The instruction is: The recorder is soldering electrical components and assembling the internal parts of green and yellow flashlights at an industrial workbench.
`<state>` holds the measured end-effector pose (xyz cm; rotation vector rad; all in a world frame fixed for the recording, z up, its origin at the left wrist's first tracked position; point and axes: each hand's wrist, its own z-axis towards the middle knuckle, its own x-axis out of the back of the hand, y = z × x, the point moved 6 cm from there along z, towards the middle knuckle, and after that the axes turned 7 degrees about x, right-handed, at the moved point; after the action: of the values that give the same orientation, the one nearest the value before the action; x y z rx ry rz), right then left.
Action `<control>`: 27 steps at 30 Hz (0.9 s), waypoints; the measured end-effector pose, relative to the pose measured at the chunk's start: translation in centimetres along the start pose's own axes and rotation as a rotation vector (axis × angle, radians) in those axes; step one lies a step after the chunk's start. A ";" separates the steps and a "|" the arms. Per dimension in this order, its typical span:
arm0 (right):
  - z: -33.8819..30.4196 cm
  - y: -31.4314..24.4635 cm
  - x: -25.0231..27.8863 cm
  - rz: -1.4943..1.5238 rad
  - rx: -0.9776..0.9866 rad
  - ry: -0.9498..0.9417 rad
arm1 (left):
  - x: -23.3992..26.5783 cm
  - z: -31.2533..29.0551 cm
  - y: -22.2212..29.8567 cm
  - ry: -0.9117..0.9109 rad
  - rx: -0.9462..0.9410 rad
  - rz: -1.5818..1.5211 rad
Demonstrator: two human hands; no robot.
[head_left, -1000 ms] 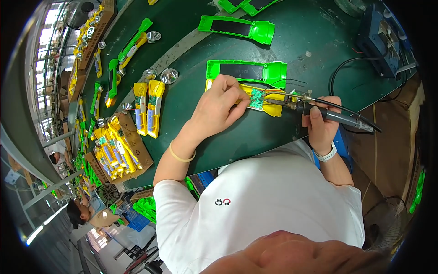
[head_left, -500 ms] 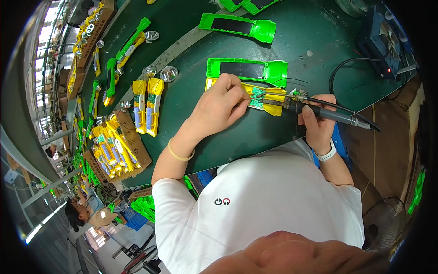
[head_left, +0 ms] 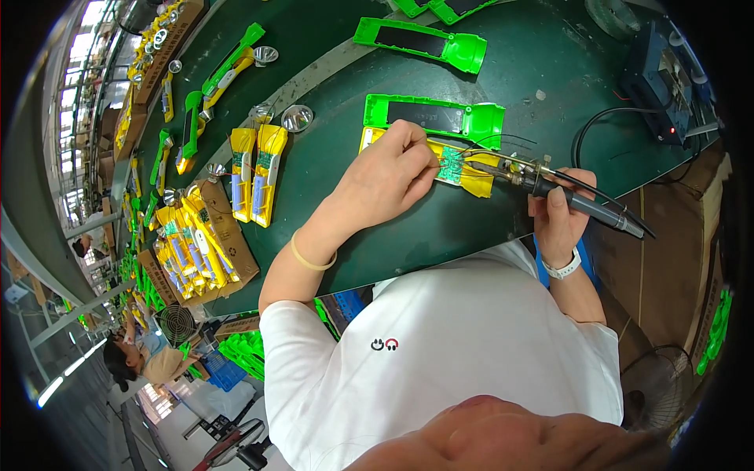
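My left hand is closed in a pinch over a yellow flashlight housing. Whatever sits between its fingertips is hidden. Just right of those fingers, a small green circuit board with thin wires lies in the housing. My right hand grips a soldering iron with a dark handle; its metal front end points left at the board. From here I cannot tell whether the tip touches it. Right behind the housing lies a bright green cover with a dark panel.
A blue soldering station with a cable stands at the far right. Another green cover lies farther back. To the left are two yellow housings, round reflectors and a cardboard box of assembled yellow parts. Another person sits beyond.
The soldering iron and my right hand have shifted slightly right, drawing the iron's front end back a little. My left hand keeps its pinch over the housing. The whole view has shifted slightly.
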<state>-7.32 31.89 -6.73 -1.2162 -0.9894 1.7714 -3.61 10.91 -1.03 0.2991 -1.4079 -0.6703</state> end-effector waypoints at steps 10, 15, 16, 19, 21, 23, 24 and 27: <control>0.3 0.2 0.4 0.079 -0.032 0.045 | 2.7 -3.7 -2.2 0.241 -0.004 0.003; 0.0 -0.5 0.6 0.077 0.000 0.078 | 2.1 -2.7 -1.4 0.319 -0.154 -0.019; -0.1 -0.7 0.6 0.056 0.028 0.104 | 2.0 -2.3 -1.1 0.293 -0.162 0.049; -0.4 -0.6 0.8 0.020 0.009 0.068 | 1.4 -1.7 0.6 0.239 -0.407 0.174; -0.6 -0.5 0.9 0.000 -0.040 0.096 | 1.0 -1.3 0.6 0.243 -0.453 0.200; -0.7 -0.4 0.8 -0.019 -0.078 0.075 | 0.6 -1.0 1.1 0.165 -0.527 0.243; -0.9 0.0 1.0 -0.012 -0.099 0.096 | 0.7 -0.8 1.3 0.162 -0.527 0.241; -0.7 -0.1 1.0 -0.015 -0.116 0.061 | 0.4 -0.6 2.1 0.089 -0.548 0.335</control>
<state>-6.87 32.93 -7.22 -1.3237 -1.0756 1.6751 -2.47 12.22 0.42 -0.3295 -1.1025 -0.7232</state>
